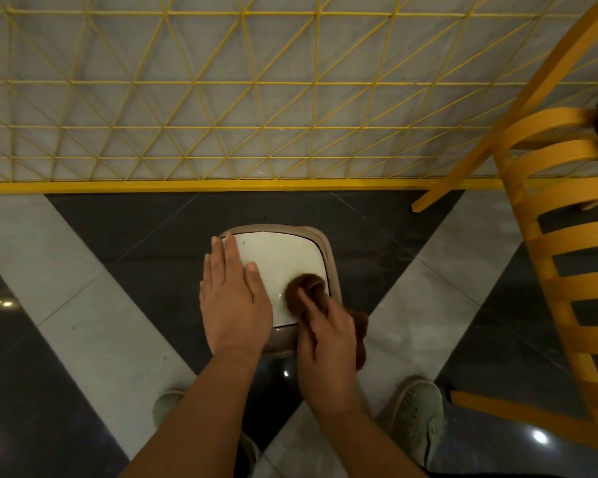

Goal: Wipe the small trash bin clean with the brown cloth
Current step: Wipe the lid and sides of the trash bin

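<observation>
A small trash bin [283, 251] with a white lid and a beige rim stands on the floor in the middle of the head view. My left hand [233, 294] lies flat on the left part of the lid, fingers stretched out and together. My right hand [328, 334] grips the brown cloth [304, 288] and presses it on the lid's near right corner. Part of the cloth hangs down past the bin's right side beneath my hand.
A yellow wire-grid partition [242, 98] with a yellow base bar runs across just behind the bin. A yellow slatted wooden chair [560, 219] stands at the right. My two shoes [415, 412] are on the dark and grey tiled floor [94, 305] below the bin.
</observation>
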